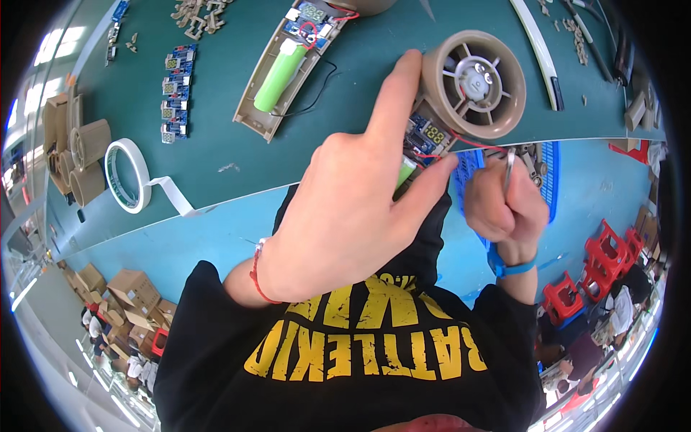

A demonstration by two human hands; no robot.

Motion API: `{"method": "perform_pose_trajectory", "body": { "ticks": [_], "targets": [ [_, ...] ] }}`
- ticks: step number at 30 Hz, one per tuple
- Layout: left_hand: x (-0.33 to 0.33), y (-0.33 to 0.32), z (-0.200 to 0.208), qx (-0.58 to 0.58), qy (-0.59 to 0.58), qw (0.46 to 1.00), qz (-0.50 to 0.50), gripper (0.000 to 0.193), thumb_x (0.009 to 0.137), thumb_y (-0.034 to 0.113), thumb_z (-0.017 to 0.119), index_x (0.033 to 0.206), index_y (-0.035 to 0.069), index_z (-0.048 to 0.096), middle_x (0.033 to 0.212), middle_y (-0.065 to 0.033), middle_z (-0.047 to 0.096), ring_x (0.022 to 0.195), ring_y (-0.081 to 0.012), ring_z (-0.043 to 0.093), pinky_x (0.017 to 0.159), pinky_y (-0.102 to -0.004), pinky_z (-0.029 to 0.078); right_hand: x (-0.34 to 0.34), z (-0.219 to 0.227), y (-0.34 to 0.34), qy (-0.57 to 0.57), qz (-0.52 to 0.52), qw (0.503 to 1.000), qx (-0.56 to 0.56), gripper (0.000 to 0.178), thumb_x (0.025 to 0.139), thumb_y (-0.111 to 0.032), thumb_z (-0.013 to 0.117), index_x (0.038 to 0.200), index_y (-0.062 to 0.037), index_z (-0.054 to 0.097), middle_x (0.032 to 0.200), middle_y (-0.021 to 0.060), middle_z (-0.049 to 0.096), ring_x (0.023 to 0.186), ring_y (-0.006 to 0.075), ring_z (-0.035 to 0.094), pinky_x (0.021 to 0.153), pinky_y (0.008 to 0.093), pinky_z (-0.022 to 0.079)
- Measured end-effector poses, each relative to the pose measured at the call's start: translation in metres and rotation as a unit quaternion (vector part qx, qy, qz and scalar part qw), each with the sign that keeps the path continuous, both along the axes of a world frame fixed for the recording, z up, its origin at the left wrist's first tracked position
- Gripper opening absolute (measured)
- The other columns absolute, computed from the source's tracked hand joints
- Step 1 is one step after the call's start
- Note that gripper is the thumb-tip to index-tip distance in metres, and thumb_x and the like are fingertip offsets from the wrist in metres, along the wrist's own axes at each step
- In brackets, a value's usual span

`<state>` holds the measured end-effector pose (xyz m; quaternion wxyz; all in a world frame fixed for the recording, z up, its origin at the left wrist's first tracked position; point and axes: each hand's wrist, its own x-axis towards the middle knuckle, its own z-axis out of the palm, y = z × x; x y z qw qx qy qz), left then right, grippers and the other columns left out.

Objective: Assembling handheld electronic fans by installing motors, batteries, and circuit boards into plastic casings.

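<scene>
My left hand (345, 209) is closed around the handle half of a beige handheld-fan housing (430, 72), its index finger along the round fan end. Inside the ring sits a white motor (475, 81) with spokes. Between my thumb and index finger show a circuit board (425, 137) with a small digit display and part of a green battery cell (405, 171); my hand hides the rest. A red wire (479, 142) runs from the housing to my right hand (507, 201). Those fingers are closed on a thin silvery tool (510, 167), its kind unclear.
Another open housing half (248, 108) with a green battery (281, 78) lies on the green table (216, 158). Several circuit boards (173, 108) line up further left, near a white tape roll (128, 176). Below my right hand is a blue basket (553, 180) of parts. Red stools (604, 252) stand behind.
</scene>
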<state>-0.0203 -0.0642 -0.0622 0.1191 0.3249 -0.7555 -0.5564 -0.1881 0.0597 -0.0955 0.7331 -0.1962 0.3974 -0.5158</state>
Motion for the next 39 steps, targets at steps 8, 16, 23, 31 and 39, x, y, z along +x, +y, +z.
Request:
{"method": "perform_pose_trajectory", "body": {
  "ticks": [8, 16, 23, 31, 39],
  "targets": [
    [0.004, -0.006, 0.000, 0.020, -0.006, 1.000, -0.002, 0.067, 0.085, 0.009, 0.068, 0.141, 0.000, 0.032, 0.105, -0.0225, 0.067, 0.103, -0.0368, 0.067, 0.085, -0.0365, 0.051, -0.002, 0.033, -0.002, 0.263, 0.063, 0.962, 0.044, 0.036, 0.102, -0.026, 0.047, 0.082, -0.0007, 0.063, 0.054, -0.0032, 0.043, 0.049, 0.0048, 0.035, 0.047, 0.0239, 0.027],
    [0.008, -0.006, 0.009, 0.046, -0.001, 0.999, -0.011, 0.074, 0.084, 0.010, 0.070, 0.145, 0.001, 0.030, 0.108, -0.0223, 0.067, 0.101, -0.0354, 0.067, 0.086, -0.0353, 0.050, -0.015, 0.067, -0.009, 0.599, -0.118, 0.791, 0.035, 0.016, 0.094, -0.007, 0.056, 0.107, -0.0016, 0.063, 0.073, 0.0063, 0.056, 0.059, 0.0089, 0.047, 0.055, 0.0239, 0.038],
    [0.019, -0.005, 0.012, 0.075, 0.017, 0.997, -0.018, 0.075, 0.083, 0.009, 0.071, 0.145, 0.000, 0.030, 0.118, -0.0206, 0.064, 0.102, -0.0317, 0.068, 0.086, -0.0348, 0.051, -0.020, 0.054, -0.073, 0.849, -0.072, 0.520, -0.066, 0.026, 0.091, -0.011, 0.062, 0.116, -0.0047, 0.063, 0.102, 0.0126, 0.064, 0.082, 0.0288, 0.062, 0.072, 0.0360, 0.049],
    [0.025, -0.008, 0.024, -0.102, -0.086, 0.991, -0.018, 0.076, 0.084, 0.017, 0.069, 0.147, 0.004, 0.029, 0.085, -0.0187, 0.065, 0.075, -0.0388, 0.066, 0.067, -0.0404, 0.054, 0.012, 0.103, -0.075, 0.766, 0.097, 0.600, -0.210, 0.061, 0.062, -0.003, 0.081, 0.120, -0.0051, 0.062, 0.118, 0.0122, 0.062, 0.104, 0.0287, 0.062, 0.087, 0.0353, 0.050],
    [0.046, -0.028, 0.048, -0.077, 0.046, 0.996, -0.019, 0.087, 0.071, 0.025, 0.085, 0.142, 0.003, 0.039, 0.127, -0.0131, 0.044, 0.105, -0.0246, 0.059, 0.083, -0.0338, 0.051, -0.010, 0.120, -0.070, 0.693, 0.167, 0.623, -0.321, 0.061, 0.059, -0.001, 0.082, 0.117, -0.0030, 0.063, 0.119, 0.0179, 0.062, 0.105, 0.0309, 0.063, 0.086, 0.0376, 0.053]
  ]
}}
